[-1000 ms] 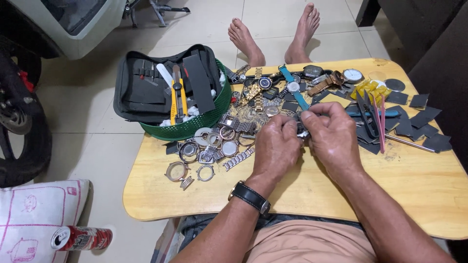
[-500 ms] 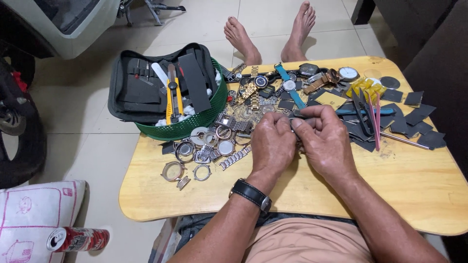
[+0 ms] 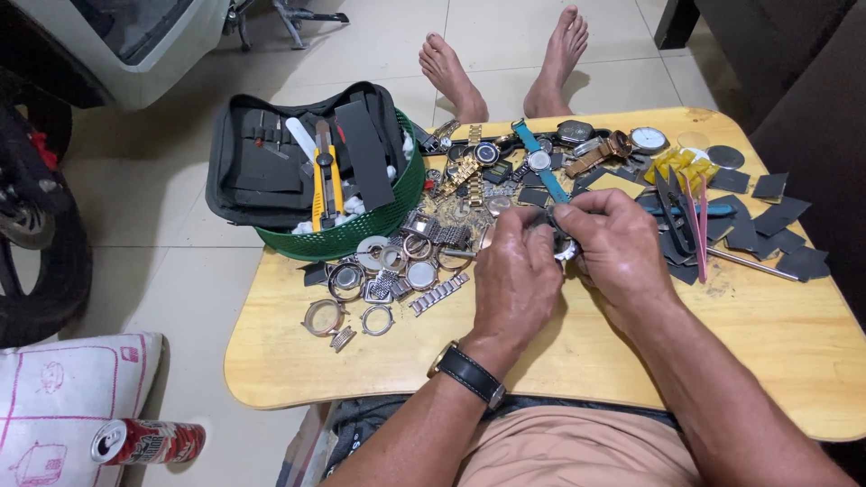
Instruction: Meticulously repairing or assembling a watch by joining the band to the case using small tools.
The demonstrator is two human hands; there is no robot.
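Note:
Both of my hands meet over the middle of a small wooden table [image 3: 577,352]. My left hand [image 3: 516,275] and my right hand [image 3: 613,243] pinch one small round watch case [image 3: 564,248] between their fingertips; most of it is hidden by the fingers. A black-strapped wristwatch [image 3: 469,374] sits on my left wrist. Loose watch cases, rings and metal bracelet links [image 3: 388,275] lie just left of my hands. Several whole watches [image 3: 541,153] lie behind them.
A green basket holding an open black tool case [image 3: 307,162] stands at the table's far left corner. Tweezers and dark flat pieces [image 3: 722,225] lie on the right. My bare feet [image 3: 505,59] rest on the tiled floor beyond. A drink can [image 3: 149,442] lies at lower left.
My hands have stayed together on the small watch part, with only slight finger shifts. The view has tilted a little.

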